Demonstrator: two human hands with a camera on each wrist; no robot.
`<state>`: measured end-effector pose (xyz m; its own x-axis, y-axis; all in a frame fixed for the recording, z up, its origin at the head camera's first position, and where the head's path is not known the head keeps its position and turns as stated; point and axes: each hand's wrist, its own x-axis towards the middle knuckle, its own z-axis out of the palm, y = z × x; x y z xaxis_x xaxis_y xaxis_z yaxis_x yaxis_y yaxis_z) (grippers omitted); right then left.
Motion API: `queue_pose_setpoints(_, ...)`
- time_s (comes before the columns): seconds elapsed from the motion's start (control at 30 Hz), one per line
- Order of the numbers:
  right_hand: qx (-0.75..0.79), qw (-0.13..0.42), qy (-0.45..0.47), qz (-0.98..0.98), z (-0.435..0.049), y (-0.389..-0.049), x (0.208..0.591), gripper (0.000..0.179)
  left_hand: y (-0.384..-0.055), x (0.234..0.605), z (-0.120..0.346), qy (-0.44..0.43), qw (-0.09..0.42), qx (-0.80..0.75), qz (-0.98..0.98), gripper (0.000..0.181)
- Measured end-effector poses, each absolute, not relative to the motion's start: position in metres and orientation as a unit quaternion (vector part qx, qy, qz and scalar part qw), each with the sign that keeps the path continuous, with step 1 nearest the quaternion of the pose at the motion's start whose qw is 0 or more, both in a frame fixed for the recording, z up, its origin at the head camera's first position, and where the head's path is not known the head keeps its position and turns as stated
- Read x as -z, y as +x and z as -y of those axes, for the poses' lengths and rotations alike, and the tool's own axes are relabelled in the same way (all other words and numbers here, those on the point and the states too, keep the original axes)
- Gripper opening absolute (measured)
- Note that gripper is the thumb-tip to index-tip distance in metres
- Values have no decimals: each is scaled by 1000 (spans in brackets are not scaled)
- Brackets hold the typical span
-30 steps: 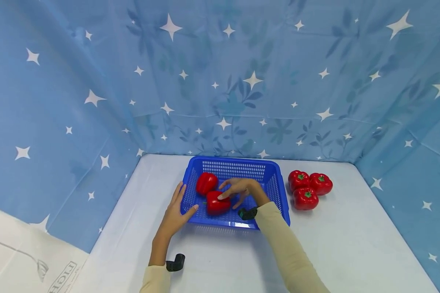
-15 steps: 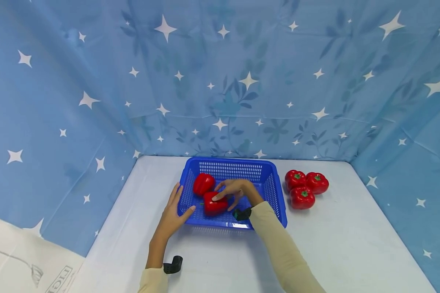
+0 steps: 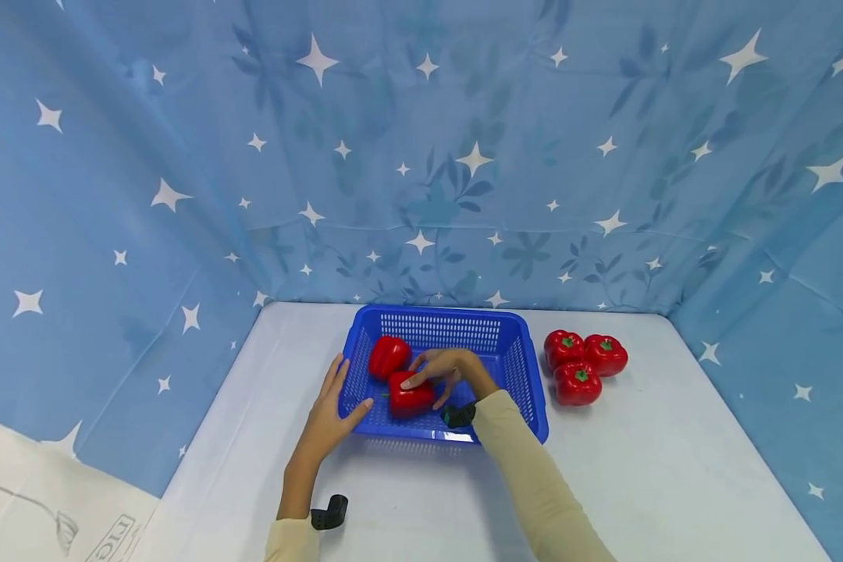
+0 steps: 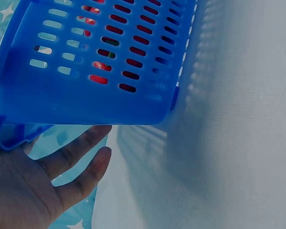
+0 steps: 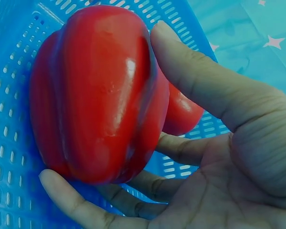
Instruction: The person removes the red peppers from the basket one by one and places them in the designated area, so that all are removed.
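A blue plastic basket (image 3: 527, 375) with slotted walls stands on the white table. Inside, on its left side, lie two red bell peppers: a back one (image 3: 389, 357) and a front one (image 3: 409, 400) on its side, stem to the left. My right hand (image 3: 444, 370) reaches into the basket and holds the front pepper (image 5: 105, 95), thumb on one side and fingers curled about the other. My left hand (image 3: 326, 417) rests at the basket's left front corner. Its fingers (image 4: 83, 183) are extended and spread beside the outer wall.
To the basket's right, a cluster of three red bell peppers (image 3: 578, 383) sits on the table, green stems up. A blue curtain (image 3: 421, 156) with white stars hangs behind and at both sides. The white tabletop (image 3: 407, 499) extends in front of the basket.
My right hand has shifted slightly left, its thumb farther over the front pepper. The head view has shifted a little. The left hand stays at the basket's corner.
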<state>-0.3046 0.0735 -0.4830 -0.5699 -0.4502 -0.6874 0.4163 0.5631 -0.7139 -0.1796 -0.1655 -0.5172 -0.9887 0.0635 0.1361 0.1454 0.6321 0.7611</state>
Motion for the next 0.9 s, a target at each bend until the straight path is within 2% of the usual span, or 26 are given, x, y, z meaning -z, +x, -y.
queue_pose_setpoints(0.9, 398, 445, -40, -801, -59, -297, 479, 77, -180, 520, 166, -57, 52, 422, 903, 90)
